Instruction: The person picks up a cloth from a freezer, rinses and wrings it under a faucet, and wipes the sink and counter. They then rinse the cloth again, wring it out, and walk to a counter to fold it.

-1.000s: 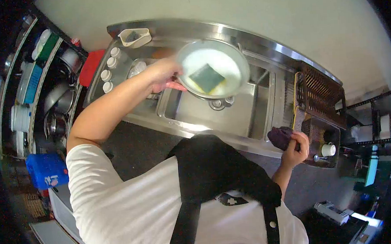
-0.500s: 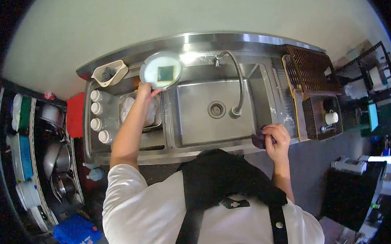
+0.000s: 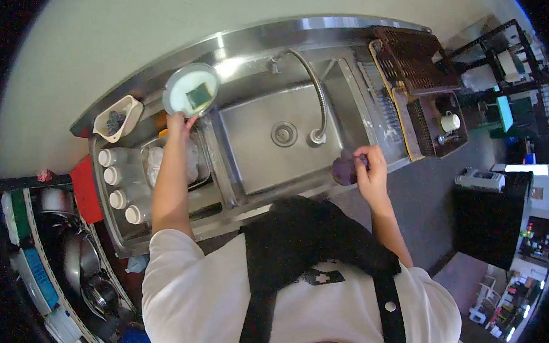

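Observation:
My left hand [image 3: 181, 123] reaches to the back of the counter, its fingers closed on the near rim of a round bowl [image 3: 171, 84]. Whitish, sudsy liquid fills the bowl, and a green-and-yellow sponge [image 3: 199, 96] lies in it. Close to the sink's front right corner, my right hand [image 3: 373, 169] pinches a bunched purple cloth [image 3: 346, 169], which hangs to the left of the fingers. Between the two hands lies the steel sink basin [image 3: 261, 157] with a round drain [image 3: 284, 134] in its floor.
A curved hose faucet [image 3: 318, 93] arches over the basin's right side. White-capped bottles [image 3: 116, 175] and a tray with clear plastic [image 3: 204, 168] fill the left basin. A beige tub [image 3: 131, 119] holds a dark scrubber. Brown racks [image 3: 413, 61] stand at right.
The whole view has tilted, with the sink turning anticlockwise. My right hand has raised the purple cloth a little, and more of it shows. My left hand still grips the bowl.

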Action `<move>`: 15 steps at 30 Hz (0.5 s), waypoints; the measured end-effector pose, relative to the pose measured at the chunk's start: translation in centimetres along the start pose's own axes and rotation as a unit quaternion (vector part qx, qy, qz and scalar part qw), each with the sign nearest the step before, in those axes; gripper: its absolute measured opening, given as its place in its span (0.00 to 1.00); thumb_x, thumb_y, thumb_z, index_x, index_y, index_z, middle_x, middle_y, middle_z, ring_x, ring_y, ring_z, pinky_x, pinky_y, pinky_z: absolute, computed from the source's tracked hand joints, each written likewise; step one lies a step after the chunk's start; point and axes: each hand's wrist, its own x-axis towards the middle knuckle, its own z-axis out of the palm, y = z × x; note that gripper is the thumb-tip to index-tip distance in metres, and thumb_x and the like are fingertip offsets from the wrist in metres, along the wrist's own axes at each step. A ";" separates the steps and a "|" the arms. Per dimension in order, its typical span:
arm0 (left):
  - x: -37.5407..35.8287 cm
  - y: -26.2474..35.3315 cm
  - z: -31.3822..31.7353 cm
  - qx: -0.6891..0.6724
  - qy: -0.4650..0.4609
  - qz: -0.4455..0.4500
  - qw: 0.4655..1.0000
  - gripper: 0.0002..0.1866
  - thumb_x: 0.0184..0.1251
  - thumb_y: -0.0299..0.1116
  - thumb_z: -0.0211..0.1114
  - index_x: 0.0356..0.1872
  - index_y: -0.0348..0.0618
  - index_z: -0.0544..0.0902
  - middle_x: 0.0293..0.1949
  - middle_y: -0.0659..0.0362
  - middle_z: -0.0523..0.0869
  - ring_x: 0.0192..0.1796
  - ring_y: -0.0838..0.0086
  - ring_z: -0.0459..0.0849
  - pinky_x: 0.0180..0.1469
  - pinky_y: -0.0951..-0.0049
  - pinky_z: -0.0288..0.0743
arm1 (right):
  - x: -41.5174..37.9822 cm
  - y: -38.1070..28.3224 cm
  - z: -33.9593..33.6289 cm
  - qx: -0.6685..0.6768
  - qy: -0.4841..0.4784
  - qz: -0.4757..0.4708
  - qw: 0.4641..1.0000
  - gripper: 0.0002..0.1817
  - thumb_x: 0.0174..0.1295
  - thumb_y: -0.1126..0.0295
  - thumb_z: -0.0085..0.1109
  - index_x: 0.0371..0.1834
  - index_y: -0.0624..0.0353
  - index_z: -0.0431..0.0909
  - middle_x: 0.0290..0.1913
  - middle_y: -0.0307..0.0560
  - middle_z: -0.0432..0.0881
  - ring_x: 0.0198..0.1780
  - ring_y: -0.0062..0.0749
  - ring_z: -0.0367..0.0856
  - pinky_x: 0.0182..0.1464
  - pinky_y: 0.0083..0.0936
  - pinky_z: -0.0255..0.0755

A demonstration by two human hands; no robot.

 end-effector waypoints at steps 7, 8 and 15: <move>1.1 -0.9 -1.3 0.024 0.000 -0.097 0.995 0.22 0.65 0.39 0.62 0.51 0.33 0.71 0.34 0.47 0.83 0.21 0.65 0.82 0.15 0.75 0.75 | 0.6 3.3 1.0 0.073 0.034 0.118 0.990 0.04 0.59 0.76 0.56 0.36 0.62 0.78 0.32 0.47 0.81 0.35 0.32 0.79 0.41 0.25 0.70; 0.5 -1.0 -1.2 0.023 0.014 -0.075 0.997 0.24 0.64 0.39 0.63 0.54 0.33 0.69 0.35 0.47 0.82 0.21 0.66 0.81 0.15 0.75 0.74 | 0.8 3.4 1.1 0.120 0.039 0.130 0.983 0.04 0.59 0.76 0.57 0.36 0.61 0.78 0.33 0.44 0.81 0.35 0.27 0.78 0.41 0.23 0.70; -6.8 -5.3 0.9 0.261 0.195 0.338 0.883 0.35 0.59 0.34 0.68 0.66 0.37 0.61 0.57 0.45 0.65 0.48 0.65 0.73 0.47 0.63 0.76 | 1.9 6.5 -0.2 0.314 0.006 0.185 0.931 0.05 0.59 0.79 0.58 0.37 0.62 0.79 0.36 0.35 0.81 0.37 0.16 0.75 0.42 0.15 0.68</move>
